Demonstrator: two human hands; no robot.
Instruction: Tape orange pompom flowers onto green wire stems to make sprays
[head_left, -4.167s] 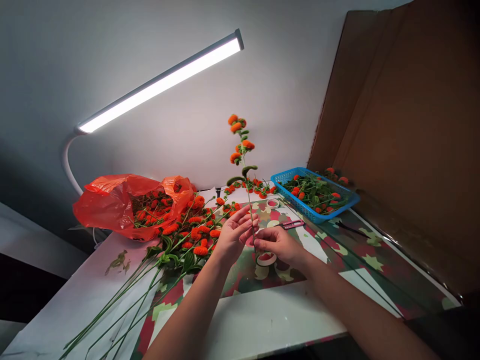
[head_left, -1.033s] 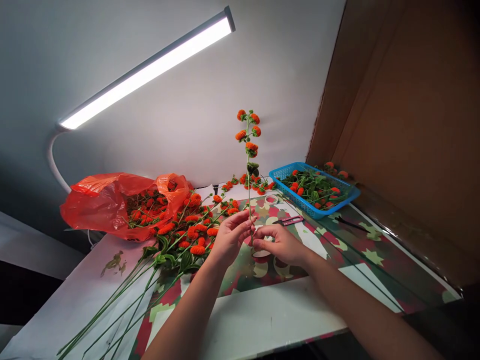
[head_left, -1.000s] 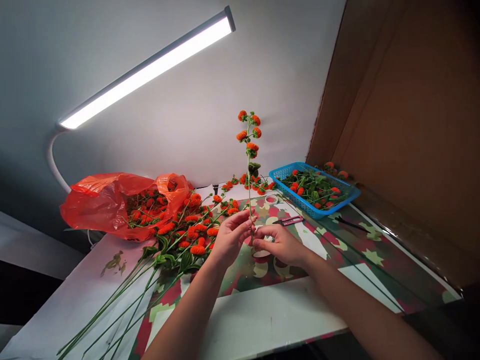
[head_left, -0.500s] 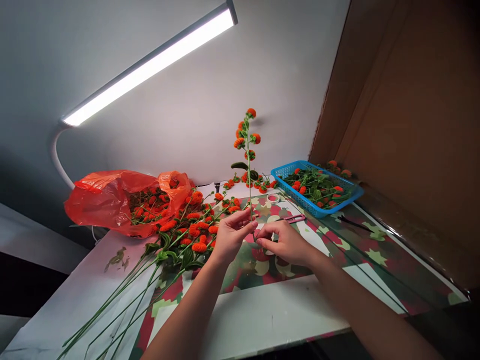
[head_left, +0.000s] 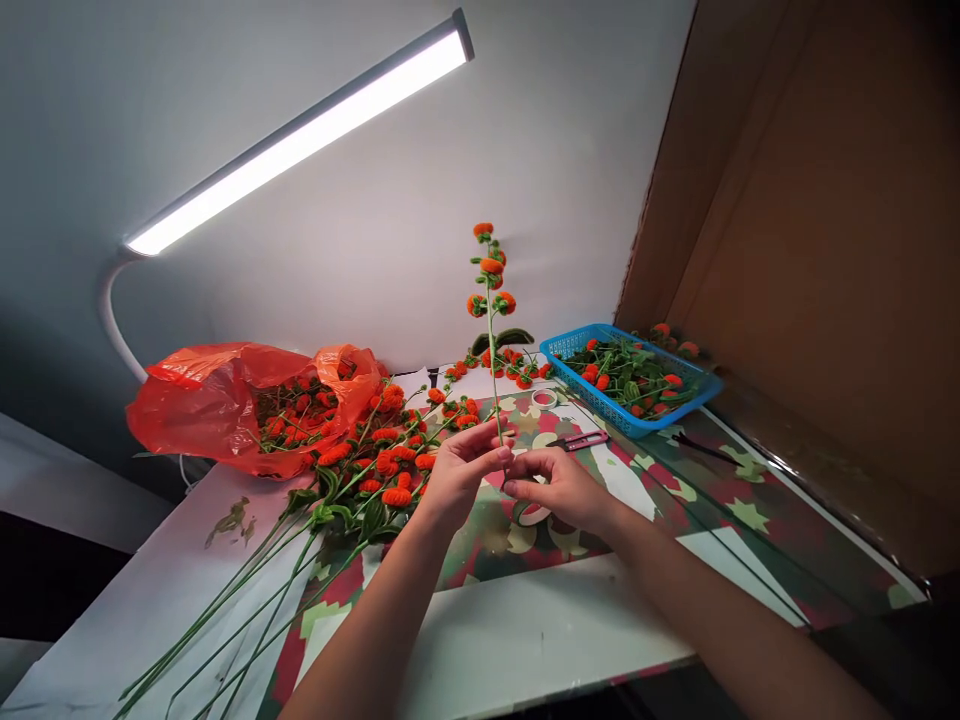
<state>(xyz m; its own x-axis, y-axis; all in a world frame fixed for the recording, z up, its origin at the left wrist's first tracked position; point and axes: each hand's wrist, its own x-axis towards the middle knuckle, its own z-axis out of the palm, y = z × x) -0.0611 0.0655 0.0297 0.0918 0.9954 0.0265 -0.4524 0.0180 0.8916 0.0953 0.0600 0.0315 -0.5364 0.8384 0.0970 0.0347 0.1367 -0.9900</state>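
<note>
at the frame's centre, the flower stem (head_left: 490,325) stands nearly upright, its lower part pinched between left hand (head_left: 459,475) and, just below, right hand (head_left: 562,490), fingertips brought together on it. a light, even pinch should avoid bending it. no writing is legible.

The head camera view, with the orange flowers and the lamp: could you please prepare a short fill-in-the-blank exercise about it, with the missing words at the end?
1. The left hand and right hand hold one flower spray by its green ____.
2. The basket is coloured ____.
3. The plastic bag lies on the ____ side of the view.
4. The lamp is switched ____.

Missing words: stem; blue; left; on.
</note>
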